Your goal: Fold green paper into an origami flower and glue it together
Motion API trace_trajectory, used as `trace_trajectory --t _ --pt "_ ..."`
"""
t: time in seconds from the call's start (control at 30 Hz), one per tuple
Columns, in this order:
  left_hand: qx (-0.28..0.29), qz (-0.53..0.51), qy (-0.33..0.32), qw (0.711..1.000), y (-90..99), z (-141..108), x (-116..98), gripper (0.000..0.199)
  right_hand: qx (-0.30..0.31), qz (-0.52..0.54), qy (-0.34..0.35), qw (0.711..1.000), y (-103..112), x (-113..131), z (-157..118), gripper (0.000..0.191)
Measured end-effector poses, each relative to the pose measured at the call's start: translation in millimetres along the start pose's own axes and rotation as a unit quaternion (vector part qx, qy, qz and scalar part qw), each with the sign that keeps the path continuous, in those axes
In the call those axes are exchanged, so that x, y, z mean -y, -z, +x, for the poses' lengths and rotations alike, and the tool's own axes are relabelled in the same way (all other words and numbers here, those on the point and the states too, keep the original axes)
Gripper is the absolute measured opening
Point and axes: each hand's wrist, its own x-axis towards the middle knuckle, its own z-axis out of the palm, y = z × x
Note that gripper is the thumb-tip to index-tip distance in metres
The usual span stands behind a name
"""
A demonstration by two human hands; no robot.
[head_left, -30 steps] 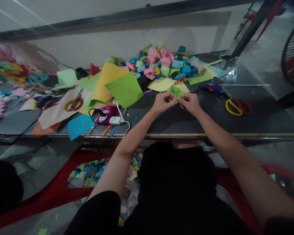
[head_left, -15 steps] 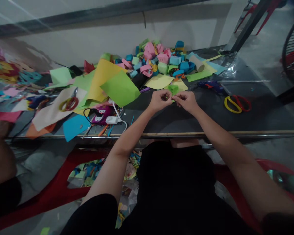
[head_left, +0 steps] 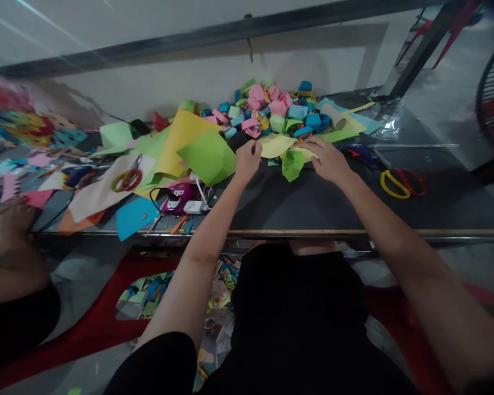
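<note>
My left hand [head_left: 248, 160] has its fingers curled at the left end of a pale yellow sheet of paper [head_left: 276, 146], closed on its edge as far as I can see. My right hand [head_left: 328, 159] is open, its fingers stretched over yellow paper on the other side. Between the hands lies a small bright green folded paper piece [head_left: 292, 165], touched by neither. Just behind is a heap of small folded paper shapes [head_left: 278, 107] in pink, blue and green.
Red-and-yellow scissors [head_left: 402, 182] and a dark purple tool [head_left: 364, 156] lie to the right. Leftward are green paper [head_left: 209, 156], a purple power strip [head_left: 177, 198], blue paper [head_left: 136, 218] and second scissors [head_left: 126, 179]. Another person's hand [head_left: 14, 222] is at far left.
My hands, which were together pinching at the small green piece, have moved apart to either side. The green piece now lies free between them. The view has shifted slightly.
</note>
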Motion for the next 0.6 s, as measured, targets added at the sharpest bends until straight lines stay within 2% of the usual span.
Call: trace_trajectory --t 0.07,0.13,0.2,0.27,0.4,0.6 --pt "0.061 0.118 -0.021 0.991 2.4 3 4 0.021 0.056 -0.053 0.035 0.996 -1 -12 9 0.045" --pt "0.142 0.194 -0.064 0.969 -1.2 2 4 0.024 0.129 -0.08 0.049 0.987 -8 -21 17 0.038" --pt "0.211 0.216 -0.117 0.946 -8.4 1 1 0.034 0.199 -0.096 0.044 0.974 -16 -27 23 0.034" --pt "0.258 0.211 -0.168 0.928 -15.4 2 -2 0.038 0.237 -0.099 0.044 0.965 -19 -29 25 0.032" --pt "0.303 0.217 -0.237 0.897 -18.3 6 -11 0.026 0.237 -0.067 0.08 0.966 -11 -28 19 0.035" --pt "0.348 0.232 -0.277 0.865 -16.6 -7 -29 0.019 0.235 -0.054 0.088 0.966 1 -14 4 0.044"
